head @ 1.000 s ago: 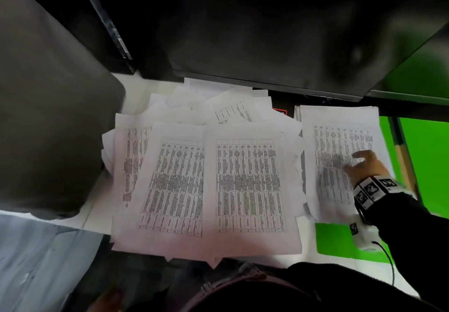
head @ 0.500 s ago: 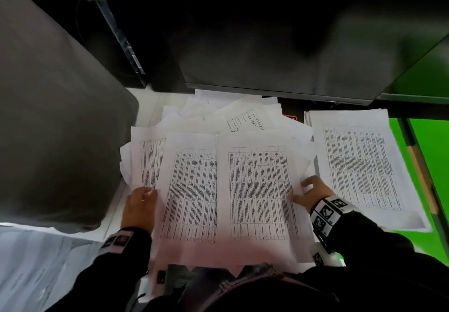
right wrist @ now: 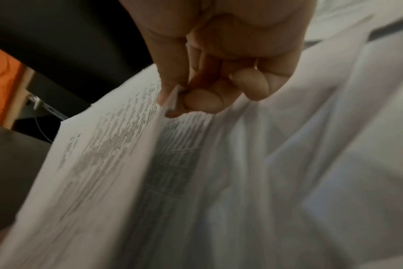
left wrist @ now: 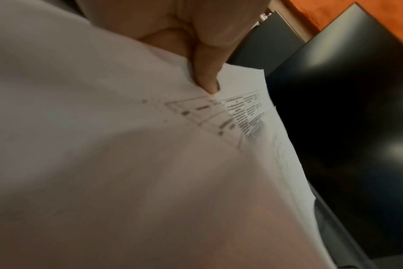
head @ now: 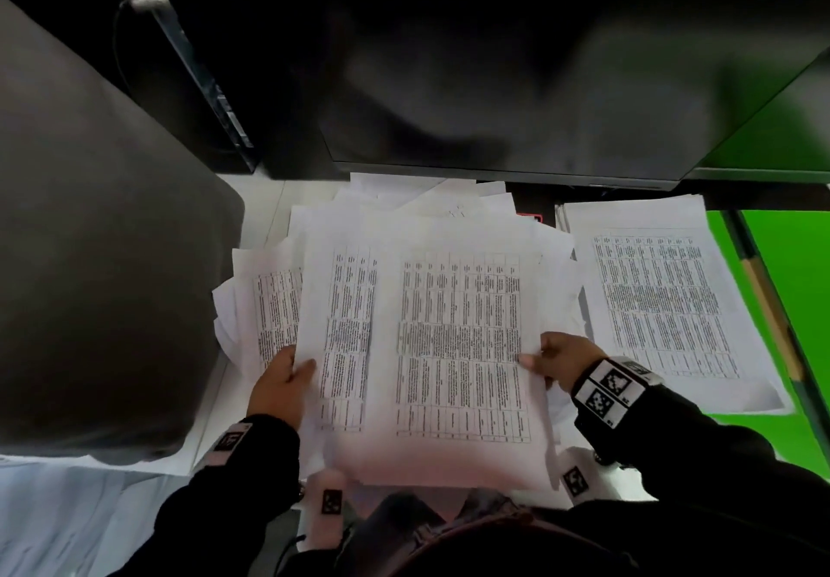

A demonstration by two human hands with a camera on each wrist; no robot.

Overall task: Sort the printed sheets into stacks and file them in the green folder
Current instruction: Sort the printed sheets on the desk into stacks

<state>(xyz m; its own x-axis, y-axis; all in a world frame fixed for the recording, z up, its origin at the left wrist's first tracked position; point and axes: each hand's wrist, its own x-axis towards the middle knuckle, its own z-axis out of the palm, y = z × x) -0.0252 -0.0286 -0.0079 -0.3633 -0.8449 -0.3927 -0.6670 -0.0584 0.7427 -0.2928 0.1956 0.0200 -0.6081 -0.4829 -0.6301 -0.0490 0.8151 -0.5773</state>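
I've got the top printed sheets of the loose pile in front of me held from both sides, long edges running away from me toward the monitor, text upright to my view. My left hand pinches the left edge, thumb on top, while my right hand pinches the right edge between thumb and curled fingers. Off to the right, the sorted stack lies flat on the green folder.

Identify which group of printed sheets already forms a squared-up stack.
The stack on the right, lying on the green folder with edges aligned and untouched. The middle pile is fanned and loose, with both hands gripping its sides.
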